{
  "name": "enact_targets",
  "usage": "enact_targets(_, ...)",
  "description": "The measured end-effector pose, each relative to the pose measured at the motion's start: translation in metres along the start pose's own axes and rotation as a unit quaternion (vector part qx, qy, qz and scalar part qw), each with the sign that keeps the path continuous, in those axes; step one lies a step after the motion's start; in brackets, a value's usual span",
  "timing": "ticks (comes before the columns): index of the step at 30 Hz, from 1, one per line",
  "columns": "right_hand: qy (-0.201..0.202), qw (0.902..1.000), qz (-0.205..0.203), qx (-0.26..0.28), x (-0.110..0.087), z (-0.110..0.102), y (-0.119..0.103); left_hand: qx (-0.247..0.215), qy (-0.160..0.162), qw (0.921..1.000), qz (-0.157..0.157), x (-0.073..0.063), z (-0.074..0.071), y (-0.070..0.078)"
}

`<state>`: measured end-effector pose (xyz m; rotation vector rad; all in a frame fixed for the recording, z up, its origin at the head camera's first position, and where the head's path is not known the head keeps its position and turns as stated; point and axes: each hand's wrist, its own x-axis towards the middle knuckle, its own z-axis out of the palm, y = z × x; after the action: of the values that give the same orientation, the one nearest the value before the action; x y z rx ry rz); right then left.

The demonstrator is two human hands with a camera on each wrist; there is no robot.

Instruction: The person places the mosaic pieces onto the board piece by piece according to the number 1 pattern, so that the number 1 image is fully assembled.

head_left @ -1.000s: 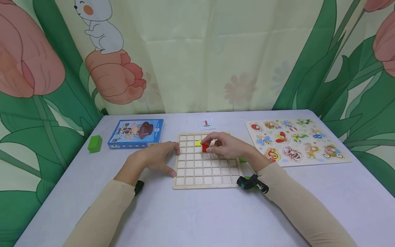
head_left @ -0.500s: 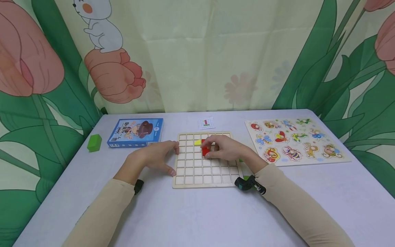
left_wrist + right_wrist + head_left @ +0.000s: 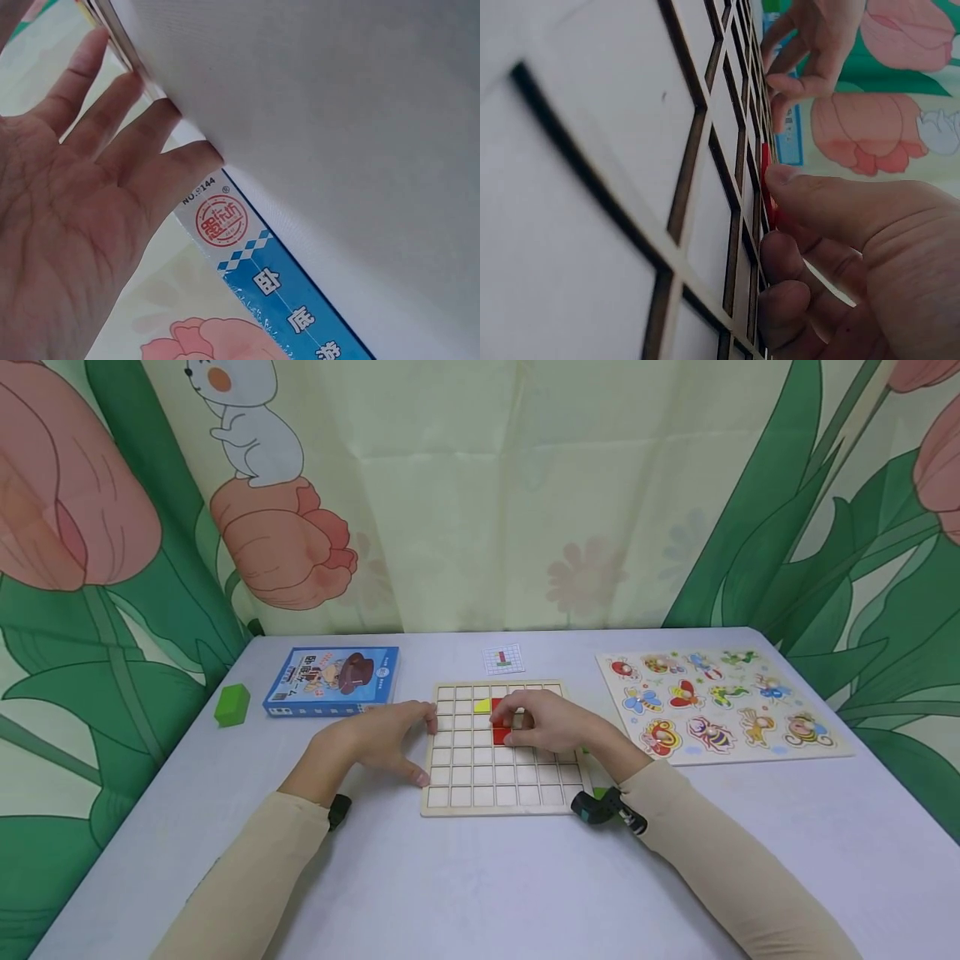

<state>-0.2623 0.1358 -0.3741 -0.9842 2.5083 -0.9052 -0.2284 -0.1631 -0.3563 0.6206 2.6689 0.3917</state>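
A wooden grid board point(image 3: 461, 774) lies flat mid-table, with a yellow block point(image 3: 482, 707) in an upper cell. Red block point(image 3: 500, 737) shows right beside the yellow one, low in the cells and partly covered by my right hand point(image 3: 543, 720). The thumb and bent index finger of that hand pinch the red block; in the right wrist view its red edge point(image 3: 766, 180) shows at the thumb tip. My left hand point(image 3: 386, 739) rests against the board's left edge, fingers spread, thumb near the lower corner. The left wrist view shows its fingertips point(image 3: 202, 154) along that edge.
Behind the board lies a small printed card point(image 3: 503, 660). A blue game box point(image 3: 331, 682) and a green block point(image 3: 232, 705) sit at left. An insect-picture puzzle point(image 3: 723, 706) lies at right. Another green piece point(image 3: 599, 792) peeks out beside the right wrist.
The right hand has lowered the red block from a tilted position until it sits flatter in the grid. My left hand stays at the board's edge.
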Motion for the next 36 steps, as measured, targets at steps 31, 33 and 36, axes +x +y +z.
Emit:
enact_targets(31, -0.018, 0.9989, -0.039, 0.018, -0.033, -0.016, 0.000, -0.005, 0.002, 1.0000, -0.005, -0.001, -0.001, 0.002)
enact_targets(33, -0.018, 0.9989, -0.041, 0.017, -0.036, -0.017, 0.003, -0.002, 0.002, 1.0000, -0.007, 0.000, -0.001, 0.002)
enact_targets(36, -0.017, 0.9988, -0.041, 0.021, -0.041, -0.019, 0.005, 0.001, 0.002, 1.0000, -0.009, 0.000, 0.000, 0.002)
